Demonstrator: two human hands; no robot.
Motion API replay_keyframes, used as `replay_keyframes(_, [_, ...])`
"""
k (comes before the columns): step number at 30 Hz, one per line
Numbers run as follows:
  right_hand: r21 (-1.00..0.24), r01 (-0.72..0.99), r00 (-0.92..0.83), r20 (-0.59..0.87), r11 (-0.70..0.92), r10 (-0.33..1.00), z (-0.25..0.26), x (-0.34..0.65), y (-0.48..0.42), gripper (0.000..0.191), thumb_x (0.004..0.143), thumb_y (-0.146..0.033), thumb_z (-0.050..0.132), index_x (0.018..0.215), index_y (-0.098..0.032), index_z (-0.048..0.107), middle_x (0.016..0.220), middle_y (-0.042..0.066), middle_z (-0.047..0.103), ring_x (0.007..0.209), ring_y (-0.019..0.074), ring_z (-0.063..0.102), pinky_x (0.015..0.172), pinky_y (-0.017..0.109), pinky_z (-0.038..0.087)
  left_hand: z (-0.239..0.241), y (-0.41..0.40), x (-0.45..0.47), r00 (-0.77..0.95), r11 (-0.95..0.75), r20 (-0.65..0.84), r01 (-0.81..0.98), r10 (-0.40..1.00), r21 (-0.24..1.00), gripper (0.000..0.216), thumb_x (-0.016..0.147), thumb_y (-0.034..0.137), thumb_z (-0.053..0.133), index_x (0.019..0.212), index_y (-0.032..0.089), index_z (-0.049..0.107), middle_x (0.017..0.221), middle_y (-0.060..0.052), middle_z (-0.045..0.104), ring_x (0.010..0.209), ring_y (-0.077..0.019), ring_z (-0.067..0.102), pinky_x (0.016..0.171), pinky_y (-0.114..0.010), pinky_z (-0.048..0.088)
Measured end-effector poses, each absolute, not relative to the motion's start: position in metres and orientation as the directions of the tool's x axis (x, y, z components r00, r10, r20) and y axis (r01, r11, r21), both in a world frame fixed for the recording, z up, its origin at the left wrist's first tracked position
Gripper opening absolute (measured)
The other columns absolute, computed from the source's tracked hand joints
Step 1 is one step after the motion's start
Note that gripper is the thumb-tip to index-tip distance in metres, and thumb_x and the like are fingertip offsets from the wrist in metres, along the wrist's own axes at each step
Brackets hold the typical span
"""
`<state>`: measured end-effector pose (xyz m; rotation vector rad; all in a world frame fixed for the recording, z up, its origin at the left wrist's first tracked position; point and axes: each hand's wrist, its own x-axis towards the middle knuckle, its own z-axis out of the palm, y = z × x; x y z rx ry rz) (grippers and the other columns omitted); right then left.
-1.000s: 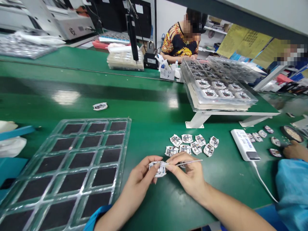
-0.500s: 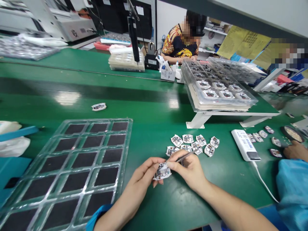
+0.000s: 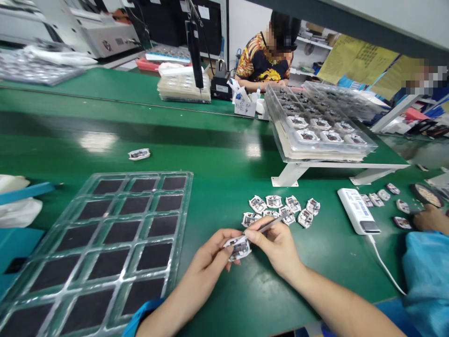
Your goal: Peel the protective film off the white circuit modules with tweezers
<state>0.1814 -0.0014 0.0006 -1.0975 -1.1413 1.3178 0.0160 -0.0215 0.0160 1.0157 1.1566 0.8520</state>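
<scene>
My left hand pinches a small white part holding a tiny circuit board, just above the green table. My right hand is closed on metal tweezers, whose tips meet the part. Just beyond my hands lies a cluster of several similar white parts. An empty clear plastic tray with dark square pockets lies to the left of my hands.
A lone part lies farther back on the green table. A raised stand carries stacked trays of parts. At the right are a white power bank with its cable, more loose parts, and a co-worker's hand and blue sleeve. A person sits across the table.
The tweezers swung from lying flat and pointing right to slanting up and away. The part in my left hand tilted. My hands stayed in the same spot.
</scene>
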Motion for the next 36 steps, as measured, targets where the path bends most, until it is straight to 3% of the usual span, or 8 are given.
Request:
replay_keyframes(9, [-0.976,-0.220,-0.066,0.006,-0.008,0.998,0.0025,0.1819,-0.0009,0.014,0.073,-0.029,0.081,0.072,-0.020,0.070,0.068,-0.001,0.072,0.062,0.0138,0.064,0.060,0.025,0.050,0.0149,-0.0221,0.0132,0.261,0.317,-0.298,-0.035,0.918,0.948,0.023,0.081,0.034,0.062,0.099,0.020,0.067,0.078,-0.001,0.065,0.064,-0.0167,0.056,0.060,-0.028,0.044])
replay_keyframes(14, [-0.982,-0.189,-0.071,0.043,0.029,0.997,0.0029,0.1825,-0.0031,0.015,0.075,-0.031,0.081,0.074,-0.021,0.070,0.071,0.001,0.074,0.066,0.0160,0.067,0.063,0.028,0.052,0.0145,-0.0222,0.0131,0.257,0.332,-0.309,-0.048,0.916,0.942,0.022,0.083,0.032,0.059,0.099,0.020,0.067,0.081,-0.001,0.065,0.066,-0.0165,0.056,0.061,-0.028,0.044])
replay_keyframes(22, [-0.959,-0.085,-0.083,0.277,0.270,0.957,0.0072,0.1830,-0.0058,0.005,0.080,-0.025,0.077,0.080,-0.024,0.072,0.078,0.003,0.075,0.079,0.0207,0.069,0.080,0.037,0.055,0.0170,-0.0225,0.0142,0.249,0.353,-0.327,-0.067,0.911,0.933,0.021,0.082,0.031,0.061,0.100,0.021,0.068,0.082,-0.001,0.065,0.067,-0.0169,0.056,0.061,-0.028,0.044])
replay_keyframes(36, [-0.917,-0.033,-0.113,0.398,0.397,0.910,0.0089,0.1818,-0.0052,0.006,0.081,-0.021,0.078,0.081,-0.026,0.074,0.078,0.002,0.077,0.076,0.0206,0.070,0.080,0.039,0.054,0.0157,-0.0222,0.0143,0.271,0.359,-0.335,-0.043,0.902,0.932,0.024,0.080,0.033,0.062,0.100,0.020,0.065,0.074,0.001,0.063,0.064,-0.0159,0.055,0.060,-0.028,0.043])
